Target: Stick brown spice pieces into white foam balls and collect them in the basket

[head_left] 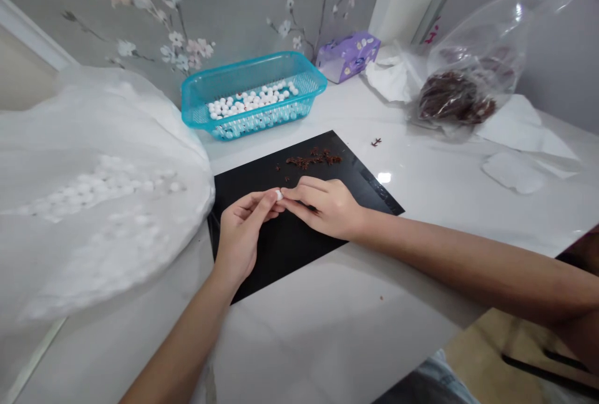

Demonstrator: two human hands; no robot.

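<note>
My left hand (246,227) pinches a small white ball (279,194) between thumb and fingers, just above a black mat (271,260). Meeting it from the right, my right hand (330,206) has its thumb and fingertips closed at the ball's edge. Whether a tiny piece sits in those right fingertips is too small to tell. Small reddish-brown pieces (316,159) lie scattered on the far part of the mat, beyond both hands.
Behind the mat stands a turquoise basket (196,101) with many white balls. A large translucent bag (116,254) of white balls is at left. At right are a clear bag of brown pieces (449,98), white paper (515,173) and a purple tissue box (349,57).
</note>
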